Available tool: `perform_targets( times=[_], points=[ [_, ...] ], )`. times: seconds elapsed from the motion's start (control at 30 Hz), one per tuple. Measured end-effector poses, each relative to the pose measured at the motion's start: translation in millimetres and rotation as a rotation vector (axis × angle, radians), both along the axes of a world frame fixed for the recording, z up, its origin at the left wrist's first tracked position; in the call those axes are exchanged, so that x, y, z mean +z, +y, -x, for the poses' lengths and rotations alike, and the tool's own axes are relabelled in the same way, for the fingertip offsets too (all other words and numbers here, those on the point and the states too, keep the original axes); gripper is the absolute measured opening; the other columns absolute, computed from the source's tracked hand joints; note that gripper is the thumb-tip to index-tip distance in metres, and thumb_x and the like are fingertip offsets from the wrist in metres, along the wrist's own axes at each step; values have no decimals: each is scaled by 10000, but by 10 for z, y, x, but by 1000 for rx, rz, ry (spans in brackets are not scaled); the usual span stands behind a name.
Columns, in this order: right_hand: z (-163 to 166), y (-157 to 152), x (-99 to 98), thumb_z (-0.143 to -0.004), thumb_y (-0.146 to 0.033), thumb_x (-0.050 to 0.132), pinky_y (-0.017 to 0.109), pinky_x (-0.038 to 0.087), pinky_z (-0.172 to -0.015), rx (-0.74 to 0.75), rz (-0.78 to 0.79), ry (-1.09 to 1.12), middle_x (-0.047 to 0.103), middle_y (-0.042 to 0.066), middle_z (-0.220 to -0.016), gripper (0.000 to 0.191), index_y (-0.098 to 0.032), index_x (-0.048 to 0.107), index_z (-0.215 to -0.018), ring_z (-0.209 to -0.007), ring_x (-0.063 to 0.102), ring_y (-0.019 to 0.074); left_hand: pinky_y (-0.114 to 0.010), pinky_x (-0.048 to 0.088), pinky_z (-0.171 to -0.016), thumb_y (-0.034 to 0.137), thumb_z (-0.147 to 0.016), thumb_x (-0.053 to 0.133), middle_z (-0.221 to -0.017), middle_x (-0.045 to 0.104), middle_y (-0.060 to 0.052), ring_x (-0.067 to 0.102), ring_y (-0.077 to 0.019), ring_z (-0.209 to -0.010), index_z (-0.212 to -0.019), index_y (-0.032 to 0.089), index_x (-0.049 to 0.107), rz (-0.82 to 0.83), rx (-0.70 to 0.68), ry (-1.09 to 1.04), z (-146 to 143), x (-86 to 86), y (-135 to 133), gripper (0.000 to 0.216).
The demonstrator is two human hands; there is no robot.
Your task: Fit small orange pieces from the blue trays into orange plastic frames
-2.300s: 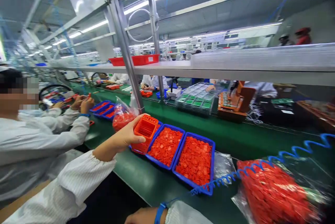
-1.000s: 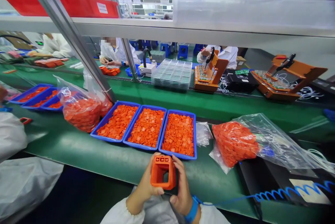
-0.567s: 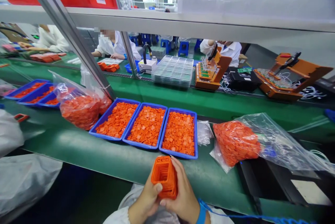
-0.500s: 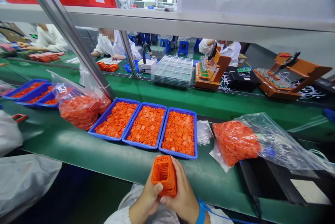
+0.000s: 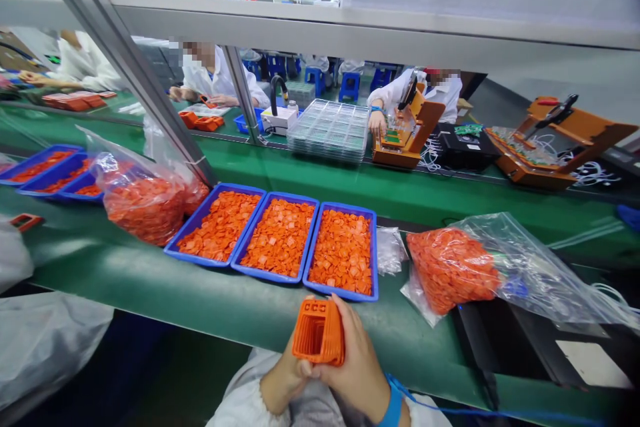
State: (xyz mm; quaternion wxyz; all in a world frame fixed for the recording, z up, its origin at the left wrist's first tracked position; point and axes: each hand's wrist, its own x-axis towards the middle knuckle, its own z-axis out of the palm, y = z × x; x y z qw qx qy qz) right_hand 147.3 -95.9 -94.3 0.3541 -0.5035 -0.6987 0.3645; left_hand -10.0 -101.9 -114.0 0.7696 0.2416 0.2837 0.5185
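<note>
A stack of orange plastic frames (image 5: 319, 330) is held between both hands just above the near bench edge. My left hand (image 5: 286, 377) grips its left and lower side, thumb at the near end. Around the right side wraps my right hand (image 5: 357, 360), with a blue strap (image 5: 393, 404) on that wrist. The frames are nested so that a rectangular opening runs down the stack. Beyond the hands lie three blue trays side by side, the left tray (image 5: 173, 248), middle tray (image 5: 311, 227) and right tray (image 5: 374, 250), filled with small orange plastic pieces.
Bags of orange parts lie at left (image 5: 145, 204) and right (image 5: 453, 270). A black device (image 5: 520, 347) sits at right. A metal post (image 5: 125, 60) and shelf beam (image 5: 320, 27) cross the view. Across the green belt, co-workers in white sit near orange fixtures (image 5: 407, 130).
The stack has tilted and shifted slightly right in both hands, showing more of its opening. Across the belt, a co-worker's hand has come down to the orange fixture.
</note>
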Motion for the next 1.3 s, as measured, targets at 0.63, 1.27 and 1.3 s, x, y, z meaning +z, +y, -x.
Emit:
perform_targets(
  times=[0.63,1.27,1.3],
  points=[
    [-110,0,-3,-721,-703,920,677,436,-1279,35,46,93,502,209,-1680,1183,-265,384,-1681,-1539,526,466,-640,401,-1250,766,-449,1022,-1521,640,-205,594,-498,-1410,-1564,284,575,-50,-8,-24,-47,-162,33,1294],
    [-85,108,72,-649,-825,885,563,530,-1204,27,17,269,629,156,-1490,1070,-282,556,-1512,-1362,667,403,-711,243,-1298,733,-375,1053,-1580,514,-190,465,-501,-1498,-1599,334,483,-86,-15,-15,-8,-162,75,1408],
    [-86,112,79,-652,-825,882,565,531,-1202,31,14,270,630,157,-1492,1066,-284,557,-1510,-1362,667,402,-707,236,-1302,732,-373,1055,-1589,504,-189,463,-500,-1498,-1600,334,480,-96,-11,-9,-12,-149,86,1413]
  ],
)
